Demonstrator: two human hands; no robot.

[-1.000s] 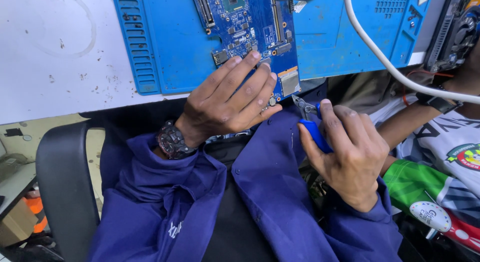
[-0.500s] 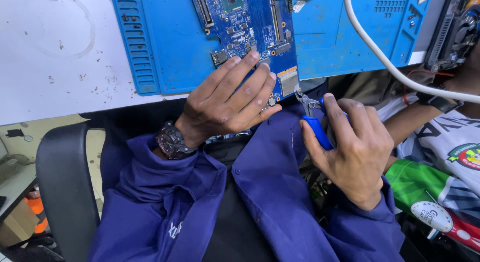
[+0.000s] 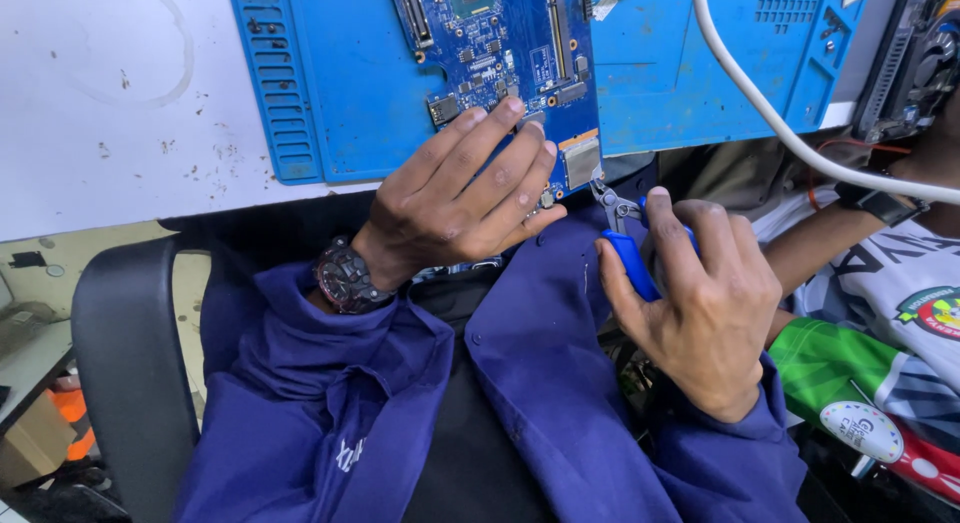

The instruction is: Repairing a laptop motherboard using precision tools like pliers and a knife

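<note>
Presently catalogued: one blue circuit board [image 3: 505,53], lying on a blue ribbed work mat [image 3: 330,93] at the near edge of a scuffed white bench [image 3: 110,113], its lower corner overhanging the edge above the person's lap. Left hand [image 3: 455,198], with a dark wristwatch [image 3: 345,275]: fingers extended and lying close together, tips pressed flat on the board's lower edge, thumb tucked beneath, so the board is pinched at that corner. Right hand [image 3: 700,303]: fingers curled tight round the blue handles of small cutting pliers [image 3: 625,243]; metal jaws point up-left, just beside the board's corner near a square silver component [image 3: 582,163]; whether the jaws are parted cannot be told. Adjacent items: white cable [image 3: 790,133] crossing the mat; another person's forearm [image 3: 830,233] at the right; black chair arm [image 3: 130,363] at the left. Hazards, as judged: jaws so near the edge could nick a trace or clip the wrong part if the hand twitches; the overhanging corner could flex or slide off the mat should the left-hand pressure ease; a snipped fragment could drop into the blue jacket [image 3: 520,403] folds below and be lost; the neighbour's arm could jog the tool hand.
</note>
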